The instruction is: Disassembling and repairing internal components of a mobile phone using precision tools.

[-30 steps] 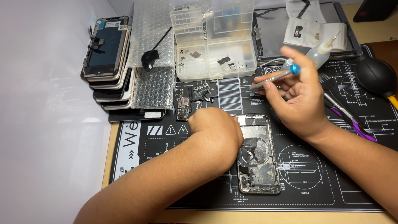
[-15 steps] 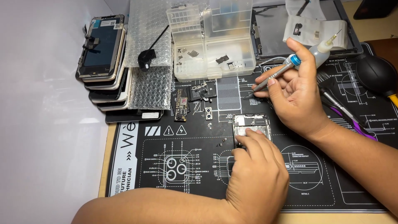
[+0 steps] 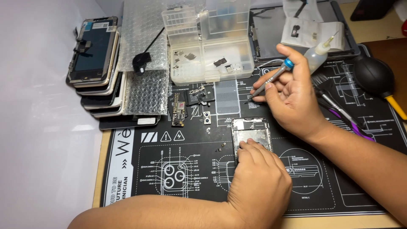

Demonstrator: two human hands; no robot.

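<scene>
Head camera looked down at my two hands over a black work mat (image 3: 178,169) with white drawings on it. My left hand (image 3: 258,182) lay flat on an opened phone body (image 3: 251,131). My left fingers (image 3: 250,149) were close together and pressed down on the lower part of the phone, so only its top end showed past my fingertips. They were not wrapped around anything.

My right hand (image 3: 292,101) was up above the phone, a little to the right of it and not touching it. My right fingers (image 3: 271,85) were pinched tight on a thin screwdriver (image 3: 271,79) with a blue cap. Its sharp tip pointed down and to the left, just past my fingertips, and I could not tell if it touched the mat.

Just behind my right hand stood a small squeeze bottle (image 3: 317,57) with a thin nozzle. To the right of that hand lay a black air blower (image 3: 375,76). Past my fingertips, farther up the mat, sat a clear parts box (image 3: 210,40) with tiny metal bits inside. Left of the screwdriver tip lay a small circuit board (image 3: 179,109) and some little loose parts. Far off to the left of both hands was a stack of phone screens (image 3: 95,63) next to bubble wrap (image 3: 146,91).
</scene>
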